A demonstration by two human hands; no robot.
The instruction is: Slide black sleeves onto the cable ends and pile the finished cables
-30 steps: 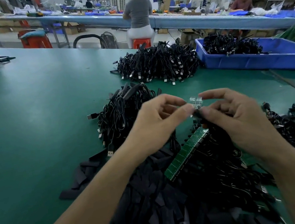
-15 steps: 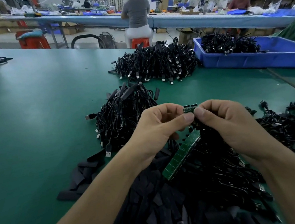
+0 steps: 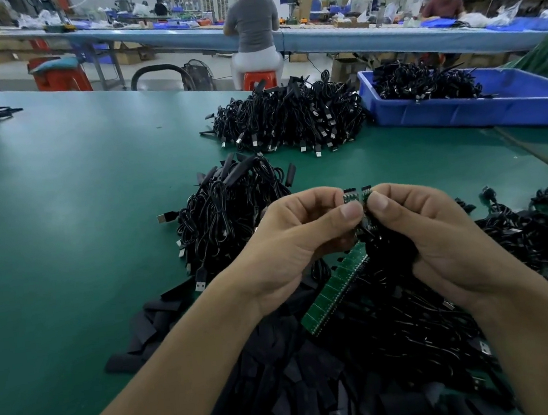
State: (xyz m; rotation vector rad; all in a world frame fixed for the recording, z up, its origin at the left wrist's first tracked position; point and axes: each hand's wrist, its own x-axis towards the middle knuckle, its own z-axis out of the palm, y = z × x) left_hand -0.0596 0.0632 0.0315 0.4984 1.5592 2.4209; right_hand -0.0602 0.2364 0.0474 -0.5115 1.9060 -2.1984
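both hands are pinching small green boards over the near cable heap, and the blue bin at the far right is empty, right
Not quite. The blue bin is not empty: the head view shows a heap of black cables in it. The rest holds: the left hand and the right hand both pinch the small green boards over the near cable heap.

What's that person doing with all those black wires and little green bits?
A person at a green table pinches two tiny green boards, one in the left hand and one in the right hand, side by side above a strip of green boards. Loose black sleeves lie under the arms. A pile of black cables sits beyond the hands, and more lie in a blue bin.
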